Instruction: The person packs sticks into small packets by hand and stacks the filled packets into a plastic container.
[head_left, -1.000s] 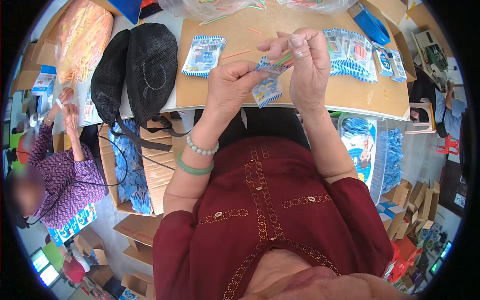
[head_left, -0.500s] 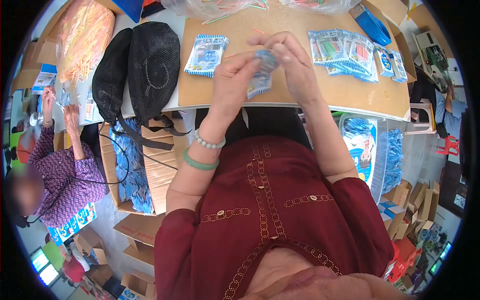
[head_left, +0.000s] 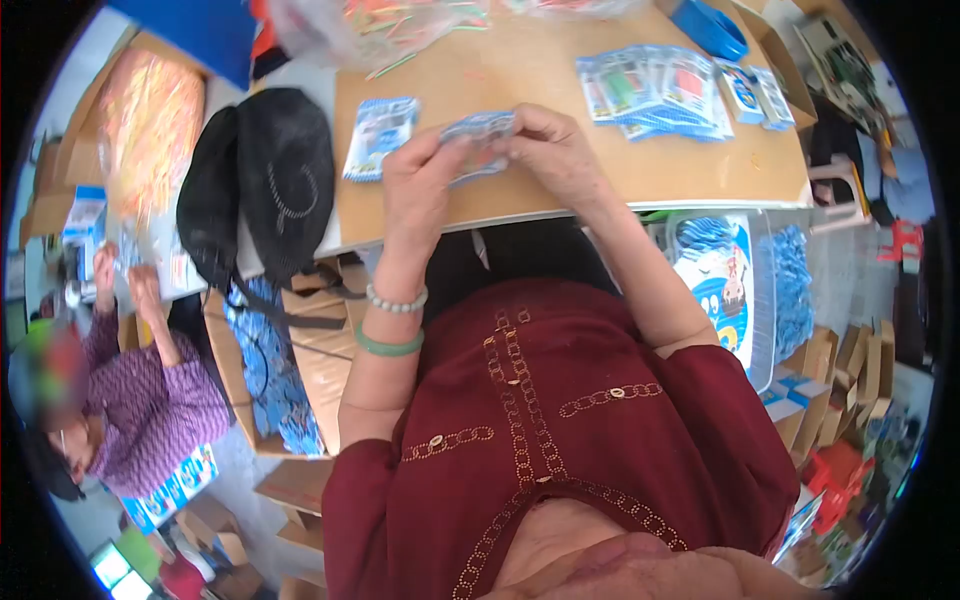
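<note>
other person: i see their hands [head_left: 145, 290] up.
black bag [head_left: 285, 185]: on the left.
blue and white packets [head_left: 380, 138]: on the table [head_left: 520, 70], near the left hand.
left hand [head_left: 420, 180]: fingers pinch the held packet.
held packet [head_left: 478, 138]: between both hands, over the table.
right hand [head_left: 552, 158]: fingers pinch its other side.
packet pile [head_left: 655, 90]: on the table, by two small boxes [head_left: 742, 95].

You wear two bracelets [head_left: 388, 343]. Counted before you: one held packet [head_left: 487, 124], two packet piles [head_left: 658, 90], two small boxes [head_left: 740, 93], one black bag [head_left: 285, 175].
</note>
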